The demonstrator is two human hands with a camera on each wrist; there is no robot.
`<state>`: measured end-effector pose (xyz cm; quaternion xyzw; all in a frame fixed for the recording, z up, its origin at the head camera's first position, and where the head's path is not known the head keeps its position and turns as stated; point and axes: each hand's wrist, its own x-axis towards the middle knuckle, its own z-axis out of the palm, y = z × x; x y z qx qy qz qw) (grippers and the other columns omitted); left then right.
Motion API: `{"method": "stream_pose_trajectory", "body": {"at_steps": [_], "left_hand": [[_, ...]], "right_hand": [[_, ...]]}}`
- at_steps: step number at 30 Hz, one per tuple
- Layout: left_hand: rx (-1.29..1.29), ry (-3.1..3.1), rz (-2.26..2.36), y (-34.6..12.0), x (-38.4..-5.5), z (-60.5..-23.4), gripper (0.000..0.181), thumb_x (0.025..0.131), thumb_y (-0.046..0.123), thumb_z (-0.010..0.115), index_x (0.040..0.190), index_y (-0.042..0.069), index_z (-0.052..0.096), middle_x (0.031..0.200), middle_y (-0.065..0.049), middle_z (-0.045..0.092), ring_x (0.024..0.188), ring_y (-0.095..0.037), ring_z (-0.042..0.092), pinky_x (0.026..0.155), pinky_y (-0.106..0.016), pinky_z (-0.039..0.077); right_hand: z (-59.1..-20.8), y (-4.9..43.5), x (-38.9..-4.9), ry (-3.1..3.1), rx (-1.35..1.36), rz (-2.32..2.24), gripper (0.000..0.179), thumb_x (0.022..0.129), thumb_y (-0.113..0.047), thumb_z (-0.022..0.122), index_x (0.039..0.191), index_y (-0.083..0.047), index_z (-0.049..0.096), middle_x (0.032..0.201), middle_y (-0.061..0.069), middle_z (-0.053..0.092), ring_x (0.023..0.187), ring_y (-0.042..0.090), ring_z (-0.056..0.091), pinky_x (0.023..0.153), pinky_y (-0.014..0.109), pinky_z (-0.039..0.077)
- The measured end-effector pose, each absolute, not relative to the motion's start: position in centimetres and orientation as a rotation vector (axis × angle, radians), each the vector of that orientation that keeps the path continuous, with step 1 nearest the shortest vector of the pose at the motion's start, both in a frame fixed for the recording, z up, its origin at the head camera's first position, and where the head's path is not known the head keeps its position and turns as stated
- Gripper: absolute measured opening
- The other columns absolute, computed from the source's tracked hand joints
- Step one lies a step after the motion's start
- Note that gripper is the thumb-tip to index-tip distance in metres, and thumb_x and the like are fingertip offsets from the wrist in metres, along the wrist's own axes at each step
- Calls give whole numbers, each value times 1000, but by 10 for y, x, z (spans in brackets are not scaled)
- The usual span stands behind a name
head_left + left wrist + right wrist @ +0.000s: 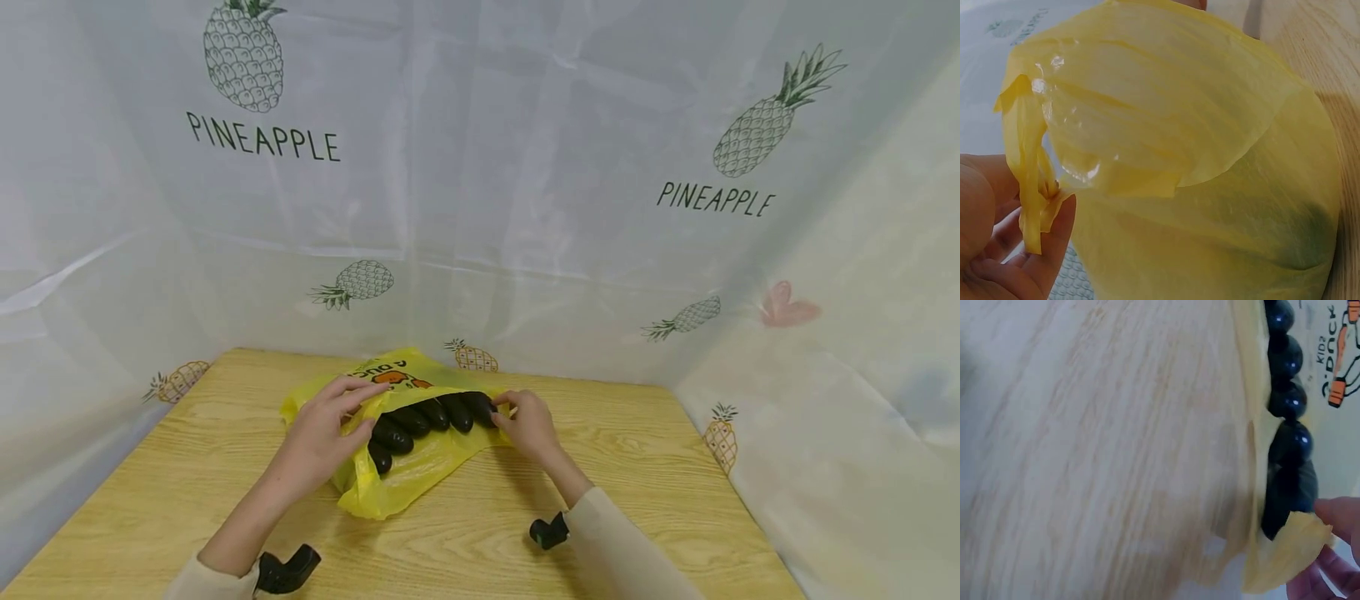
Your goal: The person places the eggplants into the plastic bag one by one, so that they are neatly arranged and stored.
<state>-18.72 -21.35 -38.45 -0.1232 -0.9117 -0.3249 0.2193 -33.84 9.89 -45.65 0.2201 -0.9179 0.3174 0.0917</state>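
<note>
A yellow plastic bag (431, 468) with a printed duck design lies on the table, its mouth facing me. Inside sit several glossy, near-black eggplants (393, 435) in a row, rounded ends toward the opening. My left hand (318, 437) grips the bag's left side; in the left wrist view its fingers (1054, 244) hold a bunched handle strip. At the opposite corner of the mouth, my right hand (531, 429) pinches the bag's edge beside the last eggplant. The right wrist view shows that thumb (1341, 515) against a folded flap. The eggplants' far ends are hidden within the bag.
The wooden table (615, 467) extends around the bag on both sides. Behind it hangs a pale curtain (525, 208) printed with pineapples, which also closes off the left and right sides. Black wrist mounts (288, 571) hang under both forearms.
</note>
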Motion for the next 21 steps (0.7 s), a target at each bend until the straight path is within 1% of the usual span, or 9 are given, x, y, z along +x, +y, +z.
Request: {"method": "stream_pose_trajectory", "body": {"at_steps": [4,7,12,16,19,21], "left_hand": [[-346,-2523,-898,-215,-187,-387,52,93,1,77,142,16,70,136,-6,64,79,-9,53,71,-30,51],[-359,-2518,-899,-217,-187,-390,52,93,2,78,142,17,70,135,-5,64,86,-10,57,75,-32,55],[-391,-2517,-908,-221,-184,-393,54,92,3,80,143,17,69,131,-2,64,91,-12,60,77,-29,57],[-437,-2522,-895,-228,-178,-394,58,91,4,82,145,18,67,129,-1,64,92,-10,62,77,-28,59],[-460,-2544,-911,-235,-173,-394,60,93,8,82,148,19,64,132,-1,63,92,-7,63,79,-27,60],[-478,-2548,-934,-241,-171,-394,58,96,11,80,151,19,61,133,-2,62,92,-5,64,79,-26,60]], "right_hand": [[-449,107,-332,-2735,678,949,22,99,-15,77,120,-8,79,116,17,67,86,25,68,73,40,60],[-441,115,-327,-2741,689,961,24,100,-16,74,123,-10,78,123,16,67,91,26,67,76,42,60],[-425,134,-316,-2723,708,962,26,101,-14,73,127,-10,77,128,15,68,97,30,69,80,46,60],[-413,154,-307,-2729,691,950,30,101,-14,74,131,-12,74,130,14,68,104,34,69,83,48,59],[-405,172,-300,-2735,696,936,33,102,-16,73,134,-12,72,134,15,67,107,36,68,84,50,59],[-400,183,-296,-2731,708,924,35,102,-16,73,136,-10,71,136,16,66,109,36,67,85,48,60]]}}
